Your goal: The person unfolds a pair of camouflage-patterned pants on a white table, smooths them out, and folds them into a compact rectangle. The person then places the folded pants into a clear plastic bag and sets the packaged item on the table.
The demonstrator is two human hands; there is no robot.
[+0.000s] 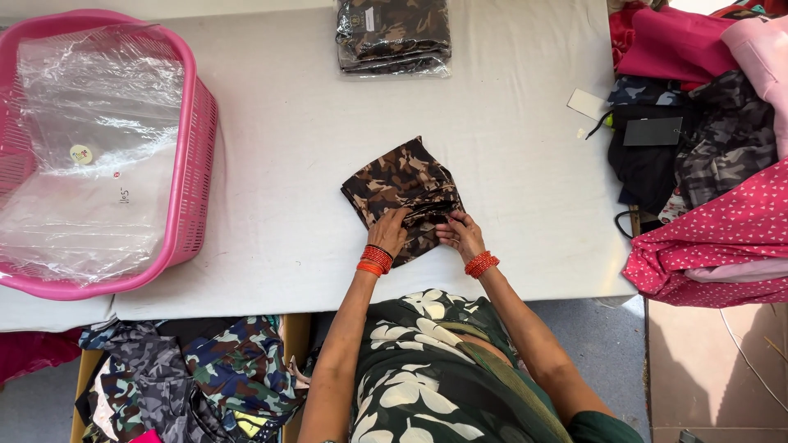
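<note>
A folded brown camouflage garment [402,184] lies on the white table [304,139] near its front edge. My left hand [391,230] presses on the garment's near left part, fingers curled over a fold. My right hand [460,232] pinches the garment's near right edge beside it. Both wrists wear red and orange bangles.
A pink plastic basket [193,123] holding clear plastic bags sits at the left. A bagged stack of camouflage garments [394,37] lies at the far edge. Loose clothes in pink, red and dark camouflage pile up at the right [706,148]. More camouflage clothes [189,377] lie below the table's front.
</note>
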